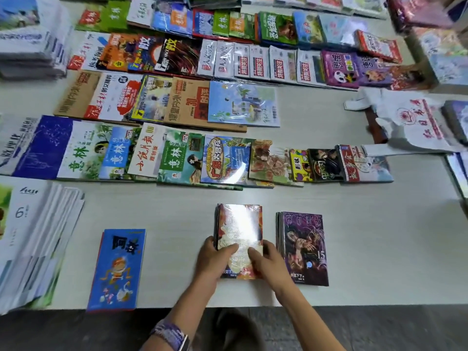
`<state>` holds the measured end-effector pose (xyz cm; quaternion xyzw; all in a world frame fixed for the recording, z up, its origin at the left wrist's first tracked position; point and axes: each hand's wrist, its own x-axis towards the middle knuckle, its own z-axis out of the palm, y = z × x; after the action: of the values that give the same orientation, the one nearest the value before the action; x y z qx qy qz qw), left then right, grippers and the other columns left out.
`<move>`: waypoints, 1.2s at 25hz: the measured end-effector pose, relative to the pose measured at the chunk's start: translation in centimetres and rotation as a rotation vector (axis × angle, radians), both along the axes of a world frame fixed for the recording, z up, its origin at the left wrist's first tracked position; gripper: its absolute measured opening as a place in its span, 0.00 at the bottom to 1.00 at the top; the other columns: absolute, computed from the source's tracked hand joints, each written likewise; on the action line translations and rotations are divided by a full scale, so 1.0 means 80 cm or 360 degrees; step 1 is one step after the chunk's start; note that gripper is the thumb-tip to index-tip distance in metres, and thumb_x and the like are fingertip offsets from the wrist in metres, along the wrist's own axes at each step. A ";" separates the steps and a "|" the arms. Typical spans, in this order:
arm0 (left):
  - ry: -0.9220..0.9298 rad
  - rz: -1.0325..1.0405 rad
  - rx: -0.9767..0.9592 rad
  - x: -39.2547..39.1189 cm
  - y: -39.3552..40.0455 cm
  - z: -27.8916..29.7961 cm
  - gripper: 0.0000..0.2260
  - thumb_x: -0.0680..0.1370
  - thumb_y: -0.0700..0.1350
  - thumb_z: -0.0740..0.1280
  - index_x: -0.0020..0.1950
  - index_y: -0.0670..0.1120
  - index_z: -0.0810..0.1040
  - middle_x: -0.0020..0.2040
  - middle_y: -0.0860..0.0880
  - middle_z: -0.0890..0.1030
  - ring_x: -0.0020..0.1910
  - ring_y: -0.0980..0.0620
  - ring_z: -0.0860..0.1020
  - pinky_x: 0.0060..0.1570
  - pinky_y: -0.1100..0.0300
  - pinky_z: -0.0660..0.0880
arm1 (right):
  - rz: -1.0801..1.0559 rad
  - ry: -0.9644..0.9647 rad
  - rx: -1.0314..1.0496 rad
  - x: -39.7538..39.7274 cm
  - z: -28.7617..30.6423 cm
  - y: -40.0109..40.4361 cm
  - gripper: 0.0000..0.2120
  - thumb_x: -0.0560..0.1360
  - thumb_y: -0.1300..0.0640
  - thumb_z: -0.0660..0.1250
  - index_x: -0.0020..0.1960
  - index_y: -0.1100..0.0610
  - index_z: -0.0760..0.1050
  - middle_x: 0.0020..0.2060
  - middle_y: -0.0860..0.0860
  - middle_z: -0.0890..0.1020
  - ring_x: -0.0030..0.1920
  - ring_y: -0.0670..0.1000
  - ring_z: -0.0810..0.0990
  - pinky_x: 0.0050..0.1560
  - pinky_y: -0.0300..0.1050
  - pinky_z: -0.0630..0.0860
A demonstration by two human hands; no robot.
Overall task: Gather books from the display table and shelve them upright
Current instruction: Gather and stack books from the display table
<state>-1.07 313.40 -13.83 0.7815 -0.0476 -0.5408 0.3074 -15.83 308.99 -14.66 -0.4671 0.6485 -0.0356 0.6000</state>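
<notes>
Head camera is looking down at a pale grey display table (367,249), where both hands are lying on a small stack of glossy, plastic-wrapped red and white comic books (239,224) near the front edge. The left hand (215,259) is gripping the stack's near left side, thumb on the cover, and the right hand (268,262) is grasping the near right side in the same way; a purple woven wristband (168,333) is sitting on the left wrist. Just beside the stack to the right, a purple comic stack marked 15 (306,249) is lying flat. Well apart to the left, a blue paperback with an orange cartoon figure (117,269) is lying flat. Farther back, overlapping rows of colourful magazines (177,158) are covering the table, and a white printed plastic bag (415,122) is lying at the far right.
</notes>
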 end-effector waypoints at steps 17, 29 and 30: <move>0.0014 -0.0520 0.0048 -0.174 -0.082 0.005 0.17 0.76 0.47 0.64 0.65 0.50 0.72 0.61 0.47 0.80 0.56 0.45 0.79 0.60 0.47 0.77 | -0.0513 0.0110 -0.0218 -0.151 -0.028 -0.054 0.18 0.66 0.41 0.76 0.51 0.46 0.77 0.45 0.45 0.86 0.42 0.43 0.85 0.44 0.45 0.80; 0.0152 -0.0572 -0.0123 -0.159 -0.066 0.030 0.27 0.74 0.56 0.68 0.72 0.55 0.68 0.66 0.50 0.77 0.62 0.48 0.78 0.62 0.46 0.77 | -0.0844 -0.0792 0.0166 -0.171 -0.019 -0.044 0.30 0.62 0.51 0.83 0.60 0.61 0.80 0.56 0.67 0.84 0.54 0.68 0.85 0.51 0.61 0.83; 0.0185 -0.0536 -0.0217 -0.150 -0.060 0.039 0.25 0.72 0.57 0.69 0.69 0.57 0.70 0.64 0.51 0.78 0.59 0.51 0.80 0.59 0.48 0.79 | -0.0870 -0.0840 0.0170 -0.176 -0.013 -0.045 0.31 0.62 0.52 0.83 0.60 0.62 0.80 0.55 0.69 0.84 0.52 0.69 0.85 0.49 0.60 0.83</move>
<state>-13.03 308.62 -10.75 0.7073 -0.1964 -0.6243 0.2672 -29.89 305.41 -15.67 -0.2196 0.5733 -0.2794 0.7382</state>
